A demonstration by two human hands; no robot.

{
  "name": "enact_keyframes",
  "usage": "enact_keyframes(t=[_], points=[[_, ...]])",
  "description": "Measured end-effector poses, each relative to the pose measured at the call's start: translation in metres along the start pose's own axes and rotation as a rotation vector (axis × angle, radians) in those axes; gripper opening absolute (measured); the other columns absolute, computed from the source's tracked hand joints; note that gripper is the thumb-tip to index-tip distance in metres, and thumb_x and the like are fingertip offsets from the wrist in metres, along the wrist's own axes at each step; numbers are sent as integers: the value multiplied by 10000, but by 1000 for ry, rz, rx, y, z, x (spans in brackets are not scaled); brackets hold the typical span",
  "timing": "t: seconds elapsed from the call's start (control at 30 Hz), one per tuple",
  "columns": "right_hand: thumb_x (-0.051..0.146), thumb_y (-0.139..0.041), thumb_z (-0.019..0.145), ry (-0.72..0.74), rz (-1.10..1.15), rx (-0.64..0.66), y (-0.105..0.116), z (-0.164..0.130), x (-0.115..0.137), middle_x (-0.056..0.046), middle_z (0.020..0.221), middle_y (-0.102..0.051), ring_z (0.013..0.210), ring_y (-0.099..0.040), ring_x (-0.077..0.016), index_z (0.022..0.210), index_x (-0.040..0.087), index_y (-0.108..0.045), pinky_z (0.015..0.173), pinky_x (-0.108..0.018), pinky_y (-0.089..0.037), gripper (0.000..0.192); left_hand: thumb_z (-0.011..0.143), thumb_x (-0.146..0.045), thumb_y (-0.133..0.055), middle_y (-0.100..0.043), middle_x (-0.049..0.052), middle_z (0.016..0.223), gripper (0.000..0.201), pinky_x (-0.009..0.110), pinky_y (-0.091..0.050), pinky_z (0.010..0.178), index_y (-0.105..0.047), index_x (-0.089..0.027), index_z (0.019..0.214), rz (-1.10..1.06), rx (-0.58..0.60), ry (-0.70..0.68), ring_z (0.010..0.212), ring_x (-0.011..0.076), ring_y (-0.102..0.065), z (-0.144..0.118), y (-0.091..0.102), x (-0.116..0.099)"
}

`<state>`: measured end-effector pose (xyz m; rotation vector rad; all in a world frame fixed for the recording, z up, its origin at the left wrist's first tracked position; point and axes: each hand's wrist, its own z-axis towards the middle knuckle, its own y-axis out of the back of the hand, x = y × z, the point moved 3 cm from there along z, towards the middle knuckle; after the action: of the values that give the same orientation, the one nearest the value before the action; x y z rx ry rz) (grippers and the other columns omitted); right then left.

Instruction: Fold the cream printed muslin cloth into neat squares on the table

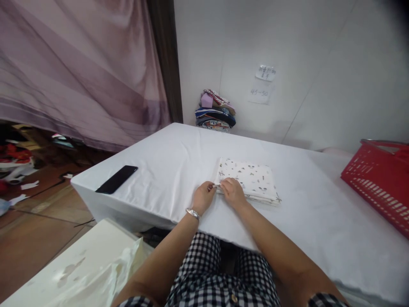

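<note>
A folded white cloth (252,177) with small dark printed figures lies flat on the white-covered table (306,213). At its near left corner, my left hand (203,196) is closed, its fingertips pinching the cloth's edge. Close beside it, my right hand (232,191) bends its fingers over the same corner and grips the fabric there. The two sets of fingertips are almost touching. Layers of the fold show along the cloth's near edge. A silver bracelet (193,213) circles my left wrist.
Left on the table lies a black phone (117,179). A red plastic basket (380,179) stands at the right. A stack of folded fabrics (215,111) rests against the wall beyond the far edge. Lower left is a white surface (79,260) with crumpled plastic.
</note>
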<state>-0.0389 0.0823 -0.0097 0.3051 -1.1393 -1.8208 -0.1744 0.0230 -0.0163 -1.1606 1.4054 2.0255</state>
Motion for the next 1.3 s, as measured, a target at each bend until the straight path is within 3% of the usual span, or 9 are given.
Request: enact_keyframes(t=[0.23, 0.53, 0.7, 0.87, 1.03, 1.23, 1.3], points=[[351, -458, 931, 81, 3, 11, -2, -11, 2, -93, 986, -614, 897, -505, -221, 1023, 168, -630, 767, -339, -377, 268, 786, -198, -572, -687, 4, 782, 116, 254, -456, 678, -641, -197, 879, -79, -21, 17, 715, 147, -618, 2, 0, 4], [220, -411, 933, 64, -5, -40, -4, -11, 1, -84, 886, -613, 824, -506, -207, 939, 166, -648, 722, -326, -377, 243, 805, -287, -548, -694, 20, 866, 208, 258, -491, 725, -635, -191, 968, -278, -22, -65, 773, 147, -629, 6, -6, 13], [176, -418, 908, 70, -27, -22, -5, -12, 1, -79, 858, -600, 802, -497, -206, 885, 174, -654, 710, -328, -370, 238, 811, -445, -551, -682, 12, 793, 297, 269, -482, 685, -642, -193, 938, -205, -27, -37, 724, 154, -620, 5, -4, 7], [175, -463, 886, 37, 40, -13, -4, -12, 5, -73, 924, -624, 854, -520, -205, 956, 192, -661, 751, -329, -392, 211, 810, -365, -559, -692, 9, 803, 203, 268, -464, 681, -642, -204, 902, -108, -28, 5, 718, 151, -622, 7, -6, 3], [211, -477, 889, -36, 94, 6, 23, -24, -2, -62, 948, -652, 896, -552, -195, 921, 194, -668, 801, -320, -418, 194, 820, -315, -532, -686, -4, 767, 147, 255, -443, 659, -632, -209, 836, -83, -14, 0, 701, 142, -614, 7, -6, 2], [345, -386, 930, -346, -45, -62, 80, -82, -66, -52, 790, -635, 788, -554, -210, 734, 219, -627, 718, -338, -420, 335, 811, -286, -527, -680, 6, 794, 142, 274, -456, 684, -627, -209, 877, -37, -1, 60, 732, 159, -617, 6, -4, 1], [339, -392, 921, -351, -44, -112, 88, -97, -81, -61, 806, -631, 795, -549, -217, 745, 219, -617, 728, -344, -424, 310, 791, -227, -531, -680, 38, 925, 219, 297, -473, 752, -615, -196, 991, 10, -29, 51, 826, 179, -625, 9, -5, -5]])
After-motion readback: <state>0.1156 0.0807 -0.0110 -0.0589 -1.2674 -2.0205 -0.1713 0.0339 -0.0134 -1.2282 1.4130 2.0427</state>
